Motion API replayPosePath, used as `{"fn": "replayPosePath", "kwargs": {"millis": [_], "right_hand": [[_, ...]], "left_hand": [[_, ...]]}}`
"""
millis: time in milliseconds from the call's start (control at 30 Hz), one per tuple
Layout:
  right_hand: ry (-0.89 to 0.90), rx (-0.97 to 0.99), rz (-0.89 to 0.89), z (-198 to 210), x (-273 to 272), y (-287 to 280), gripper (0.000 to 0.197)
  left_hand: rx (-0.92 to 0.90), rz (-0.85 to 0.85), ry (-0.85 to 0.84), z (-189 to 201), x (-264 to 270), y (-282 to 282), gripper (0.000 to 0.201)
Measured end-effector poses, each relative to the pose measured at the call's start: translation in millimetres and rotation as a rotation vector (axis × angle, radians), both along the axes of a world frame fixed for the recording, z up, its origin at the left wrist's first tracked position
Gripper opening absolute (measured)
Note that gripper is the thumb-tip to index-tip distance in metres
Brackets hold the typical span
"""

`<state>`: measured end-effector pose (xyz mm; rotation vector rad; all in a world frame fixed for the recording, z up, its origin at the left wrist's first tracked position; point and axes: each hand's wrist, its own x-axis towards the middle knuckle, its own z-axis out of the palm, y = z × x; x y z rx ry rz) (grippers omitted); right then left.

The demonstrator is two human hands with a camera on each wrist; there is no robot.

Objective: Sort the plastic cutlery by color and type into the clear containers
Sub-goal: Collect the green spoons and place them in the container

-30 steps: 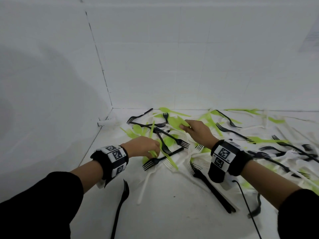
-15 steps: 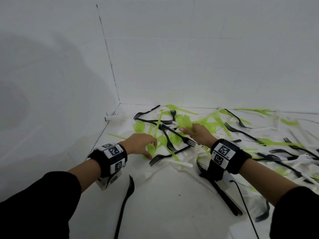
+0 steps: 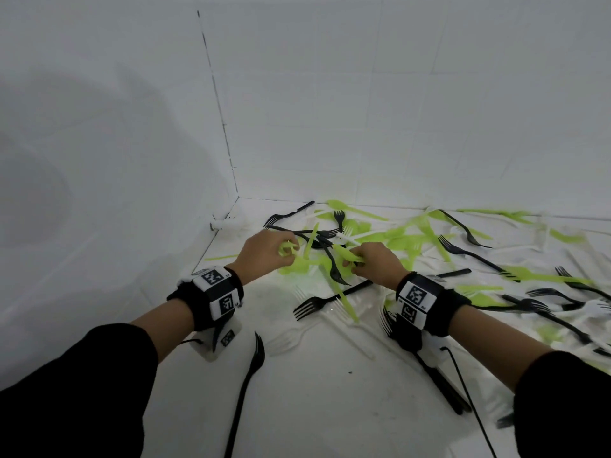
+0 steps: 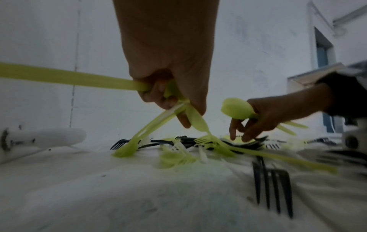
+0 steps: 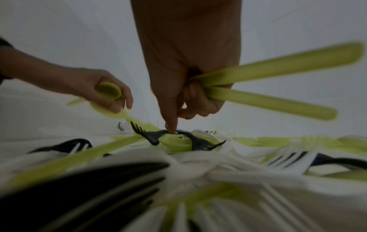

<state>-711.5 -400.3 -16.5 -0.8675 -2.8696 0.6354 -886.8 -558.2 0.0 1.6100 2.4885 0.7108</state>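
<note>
Head view: the left hand (image 3: 267,251) and right hand (image 3: 377,262) work over the cutlery pile (image 3: 413,256) of green, black and white pieces, spread on the white surface (image 3: 330,408) near the wall corner.

Left wrist view: the left hand grips several green pieces (image 4: 65,79); the right hand (image 4: 278,114) holds a green spoon (image 4: 236,109).

Right wrist view: the right hand (image 5: 190,66) clamps green handles (image 5: 278,100), its index finger touching a black fork (image 5: 152,136).
</note>
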Motion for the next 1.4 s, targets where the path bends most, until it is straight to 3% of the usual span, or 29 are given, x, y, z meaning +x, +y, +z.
{"fn": "replayPosePath", "kwargs": {"millis": [200, 267, 367, 467, 567, 667, 733, 833, 933, 1000, 1100, 1233, 1400], "right_hand": [[-0.262, 0.219, 0.109, -3, -6, 3, 0.054], [-0.273, 0.258, 0.126, -3, -7, 2, 0.047], [-0.232, 0.298, 0.120, -4, -6, 1, 0.032], [-0.168, 0.261, 0.118, -6, -5, 2, 0.032], [0.017, 0.118, 0.099, -4, -2, 3, 0.029], [0.369, -0.117, 0.024, 1, 2, 5, 0.017], [0.588, -0.219, -0.041, 13, 3, 0, 0.010], [0.781, -0.336, -0.117, 37, 1, -9, 0.012], [0.882, -0.419, -0.126, 59, -8, -15, 0.024], [0.878, -0.422, -0.117, 67, -16, -16, 0.029], [0.731, -0.309, -0.094, 69, -26, -16, 0.032], [0.510, -0.170, -0.084, 58, -35, -13, 0.035], [0.514, -0.133, -0.166, 56, -41, -6, 0.041]], "left_hand": [[0.313, 0.112, -0.205, 19, -6, 9, 0.007], [0.437, 0.095, -0.368, 27, -8, 11, 0.002], [0.497, 0.068, -0.575, 33, -12, 16, 0.016], [0.528, 0.063, -0.699, 38, -15, 20, 0.021], [0.567, 0.048, -0.741, 45, -19, 22, 0.019], [0.723, 0.086, -0.883, 54, -26, 25, 0.017], [0.755, 0.117, -0.872, 59, -28, 25, 0.017], [0.672, 0.170, -0.766, 53, -35, 29, 0.019], [0.444, 0.254, -0.552, 36, -50, 37, 0.013], [0.199, 0.327, -0.344, 20, -61, 42, 0.018], [-0.060, 0.370, -0.179, -3, -73, 44, 0.032], [-0.221, 0.377, -0.196, -23, -83, 46, 0.046], [-0.271, 0.362, -0.238, -34, -87, 54, 0.054]]}}
